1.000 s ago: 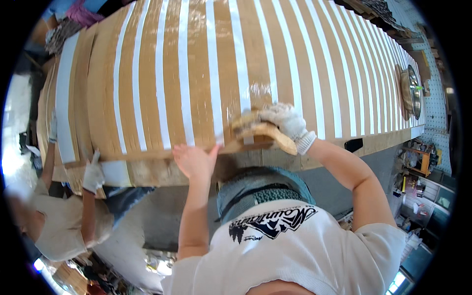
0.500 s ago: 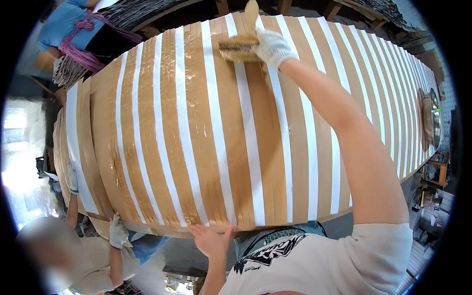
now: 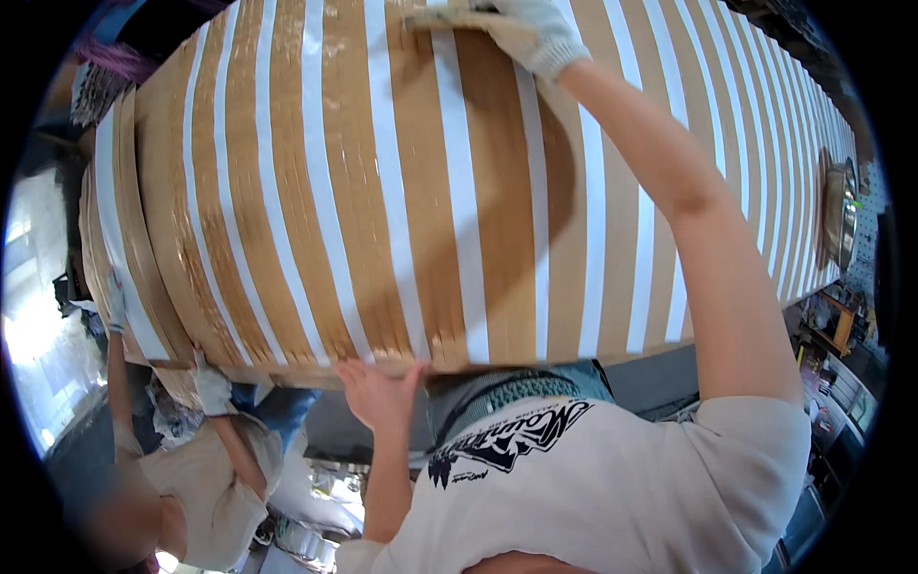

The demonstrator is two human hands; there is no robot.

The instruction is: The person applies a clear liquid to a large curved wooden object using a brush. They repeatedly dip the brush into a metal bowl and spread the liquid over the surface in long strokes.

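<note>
Brown-white striped paper (image 3: pixel 502 206): bare left hand (image 3: pixel 381 394) splayed on near edge; white-gloved right hand (image 3: pixel 532 31) curled round flat wooden brush (image 3: pixel 461 20) (level strokes probably best).

A workshop (pegboard wall (image 3: pixel 867 196), cluttered shelving (image 3: pixel 841 330) alongside).

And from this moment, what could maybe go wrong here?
The brush in the gloved right hand might drag the overlapping striped sheets out of line. The bare left hand, at their near edge, could get smeared, since they look glossy and wet in places. The metal bowl at their right end might shift if the sheets get tugged.
</note>
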